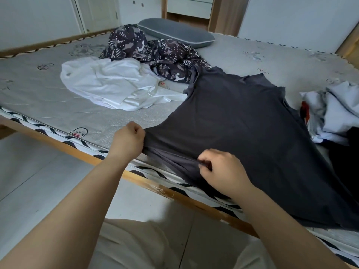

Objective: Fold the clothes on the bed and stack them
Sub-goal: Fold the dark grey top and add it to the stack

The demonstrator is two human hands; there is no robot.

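Observation:
A dark grey T-shirt [242, 129] lies spread flat on the bed [38, 94], its hem hanging over the near edge. My left hand [127, 141] grips the shirt's near left corner at the mattress edge. My right hand [223, 169] pinches the hem a little to the right. A crumpled white garment [116, 84] lies to the left of the shirt. Behind it sits a bunched dark patterned garment [155, 53]. A heap of pale blue and white clothes [334, 111] lies at the right edge.
A grey pillow [176, 33] rests at the head of the bed. The wooden bed frame [81, 152] runs along the near side, with pale floor [38, 181] below. White cupboards and a door stand behind the bed.

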